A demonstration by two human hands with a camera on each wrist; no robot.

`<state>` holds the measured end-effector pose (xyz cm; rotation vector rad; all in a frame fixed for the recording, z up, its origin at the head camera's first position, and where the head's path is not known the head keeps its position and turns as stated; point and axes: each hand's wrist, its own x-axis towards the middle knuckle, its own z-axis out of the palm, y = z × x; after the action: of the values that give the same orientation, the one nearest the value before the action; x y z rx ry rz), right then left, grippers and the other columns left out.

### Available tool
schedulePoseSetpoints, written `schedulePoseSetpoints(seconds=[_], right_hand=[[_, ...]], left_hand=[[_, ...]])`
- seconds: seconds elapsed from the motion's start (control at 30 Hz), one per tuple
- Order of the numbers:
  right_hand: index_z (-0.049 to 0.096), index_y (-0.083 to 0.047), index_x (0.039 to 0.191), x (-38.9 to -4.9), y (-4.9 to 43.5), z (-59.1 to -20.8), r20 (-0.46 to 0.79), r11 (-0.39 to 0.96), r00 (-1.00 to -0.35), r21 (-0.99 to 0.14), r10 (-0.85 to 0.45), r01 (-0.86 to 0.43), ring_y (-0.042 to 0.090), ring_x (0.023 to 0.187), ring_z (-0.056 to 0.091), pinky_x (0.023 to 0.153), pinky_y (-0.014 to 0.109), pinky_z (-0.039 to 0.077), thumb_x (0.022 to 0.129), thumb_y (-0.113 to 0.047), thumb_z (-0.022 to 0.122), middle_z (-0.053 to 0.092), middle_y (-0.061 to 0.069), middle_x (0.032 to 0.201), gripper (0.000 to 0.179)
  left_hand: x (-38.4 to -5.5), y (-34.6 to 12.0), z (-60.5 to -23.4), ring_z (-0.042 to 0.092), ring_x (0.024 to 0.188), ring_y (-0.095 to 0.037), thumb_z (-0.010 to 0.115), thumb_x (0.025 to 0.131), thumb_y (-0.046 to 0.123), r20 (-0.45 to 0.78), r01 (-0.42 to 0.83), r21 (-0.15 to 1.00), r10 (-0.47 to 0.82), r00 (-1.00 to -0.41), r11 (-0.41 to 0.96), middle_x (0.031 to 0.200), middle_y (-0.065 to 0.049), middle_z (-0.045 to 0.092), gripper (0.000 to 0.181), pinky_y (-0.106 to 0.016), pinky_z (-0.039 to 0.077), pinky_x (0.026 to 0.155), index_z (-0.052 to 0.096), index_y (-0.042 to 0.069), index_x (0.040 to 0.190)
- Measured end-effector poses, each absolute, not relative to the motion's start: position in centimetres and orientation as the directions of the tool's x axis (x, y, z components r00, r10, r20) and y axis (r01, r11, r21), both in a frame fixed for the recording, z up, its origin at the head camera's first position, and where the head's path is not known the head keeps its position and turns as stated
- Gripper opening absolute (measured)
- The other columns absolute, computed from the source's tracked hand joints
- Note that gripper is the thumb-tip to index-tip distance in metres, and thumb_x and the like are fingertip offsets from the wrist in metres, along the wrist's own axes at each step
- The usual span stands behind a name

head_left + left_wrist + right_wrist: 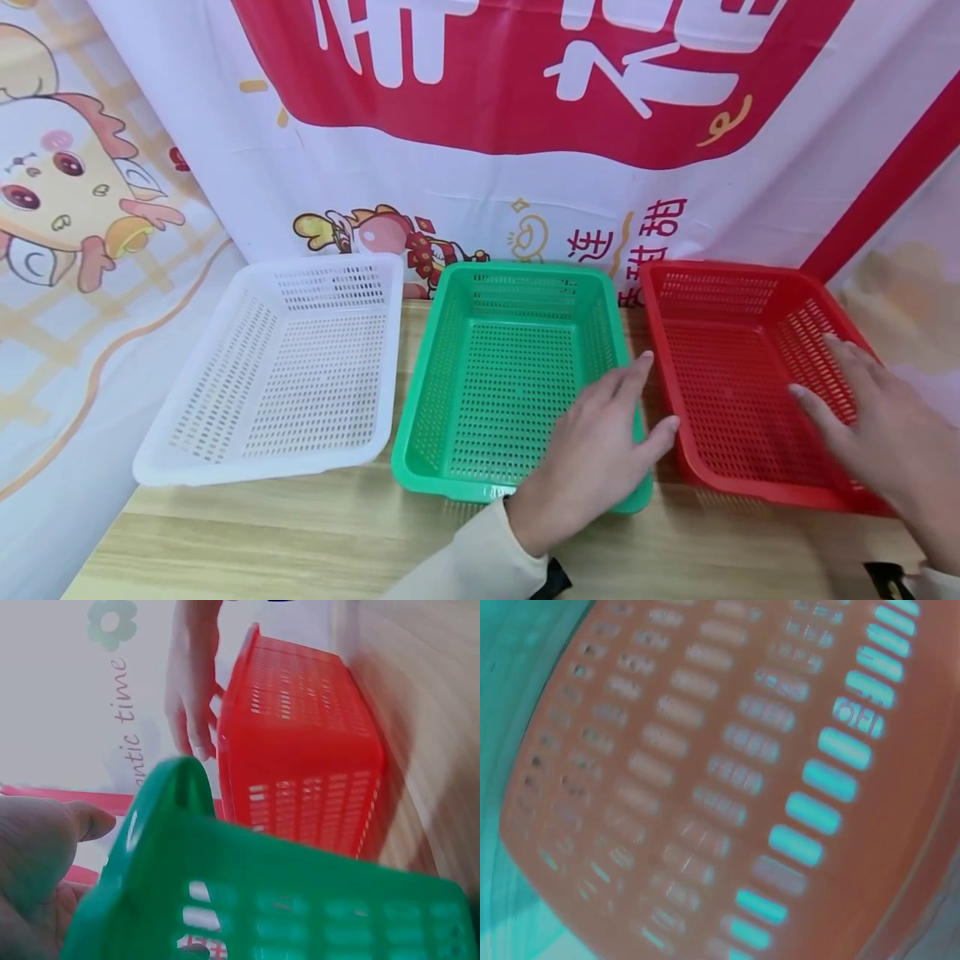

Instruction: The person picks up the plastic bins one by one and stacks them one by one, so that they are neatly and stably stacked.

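Note:
My left hand (592,454) hovers over the right side of the green basket (517,383), fingers stretched forward and thumb spread toward the red basket (720,375). Its fingers hold nothing. Over the right rim of the red basket is my right hand (892,425), with fingers extended, thumb apart and nothing gripped. In the left wrist view the left hand (34,855) shows beside the green basket's rim (135,832), and the right hand (193,682) hangs by the red basket (307,750). A slotted basket wall (922,802) fills the right wrist view, hiding the right hand there.
A white basket (315,392) stands to the left of the green one, in a row on the wooden table (300,533). Behind the row hangs a printed cloth (487,183) with red and white lettering. Another patterned cloth (82,317) covers the left side.

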<state>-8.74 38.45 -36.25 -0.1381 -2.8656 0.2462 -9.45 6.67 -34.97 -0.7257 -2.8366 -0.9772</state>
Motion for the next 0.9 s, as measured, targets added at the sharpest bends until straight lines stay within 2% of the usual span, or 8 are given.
schedulePoseSetpoints(seconds=[0.2, 0.33, 0.5, 0.63, 0.8, 0.9], right_hand=[[0.026, -0.001, 0.169, -8.8, 39.7, -36.6, 0.358, 0.978, -0.928, -0.208, 0.105, 0.031, 0.074, 0.121, 0.044, 0.099, 0.088, 0.036, 0.110, -0.051, 0.053, 0.043, 0.051, 0.147, 0.081], [0.022, -0.002, 0.170, -8.9, 40.6, -36.6, 0.340, 0.973, -0.932, -0.222, 0.129, 0.054, 0.075, 0.124, 0.043, 0.101, 0.089, 0.035, 0.111, -0.055, 0.048, 0.040, 0.051, 0.149, 0.084], [0.016, -0.005, 0.172, -9.0, 41.4, -36.8, 0.301, 0.964, -0.938, -0.249, 0.169, 0.094, 0.075, 0.130, 0.040, 0.101, 0.089, 0.035, 0.112, -0.055, 0.046, 0.035, 0.049, 0.154, 0.084], [0.016, -0.003, 0.171, -9.4, 42.4, -37.0, 0.274, 0.959, -0.943, -0.257, 0.187, 0.115, 0.073, 0.125, 0.043, 0.095, 0.087, 0.041, 0.112, -0.052, 0.048, 0.037, 0.051, 0.149, 0.083], [0.023, 0.004, 0.167, -9.9, 44.1, -37.8, 0.298, 0.935, -0.939, -0.349, 0.170, 0.059, 0.070, 0.127, 0.043, 0.099, 0.087, 0.038, 0.112, -0.038, 0.054, 0.041, 0.051, 0.146, 0.076], [0.029, 0.007, 0.164, -10.2, 45.0, -38.4, 0.321, 0.920, -0.932, -0.392, 0.167, 0.029, 0.068, 0.119, 0.046, 0.092, 0.082, 0.039, 0.110, -0.031, 0.059, 0.046, 0.051, 0.137, 0.072]], left_hand=[[-9.7, 8.4, -34.5, 0.061, 0.138, -0.014, 0.062, 0.106, 0.052, 0.167, 0.400, 0.693, 0.407, -0.898, 0.600, 0.158, 0.003, 0.057, 0.074, -0.034, 0.060, 0.105, 0.034, 0.026, 0.170], [-9.9, 9.3, -34.2, 0.058, 0.140, -0.010, 0.066, 0.105, 0.050, 0.127, 0.338, 0.781, 0.396, -0.909, 0.525, 0.159, 0.005, 0.055, 0.076, -0.031, 0.058, 0.107, 0.035, 0.024, 0.169], [-10.2, 10.2, -33.9, 0.055, 0.141, -0.010, 0.068, 0.103, 0.048, 0.069, 0.251, 0.852, 0.377, -0.924, 0.459, 0.160, 0.006, 0.053, 0.076, -0.034, 0.057, 0.108, 0.037, 0.023, 0.168], [-10.4, 10.7, -33.8, 0.055, 0.139, -0.009, 0.069, 0.102, 0.049, 0.033, 0.199, 0.874, 0.355, -0.934, 0.442, 0.160, 0.007, 0.053, 0.076, -0.035, 0.057, 0.109, 0.038, 0.025, 0.168], [-10.6, 11.3, -33.8, 0.055, 0.138, -0.007, 0.070, 0.101, 0.049, 0.004, 0.166, 0.884, 0.347, -0.938, 0.438, 0.159, 0.008, 0.054, 0.077, -0.035, 0.056, 0.110, 0.038, 0.025, 0.168], [-10.5, 11.6, -33.9, 0.054, 0.139, -0.007, 0.071, 0.100, 0.047, -0.020, 0.135, 0.894, 0.339, -0.941, 0.428, 0.159, 0.009, 0.055, 0.078, -0.035, 0.055, 0.110, 0.039, 0.025, 0.167]])
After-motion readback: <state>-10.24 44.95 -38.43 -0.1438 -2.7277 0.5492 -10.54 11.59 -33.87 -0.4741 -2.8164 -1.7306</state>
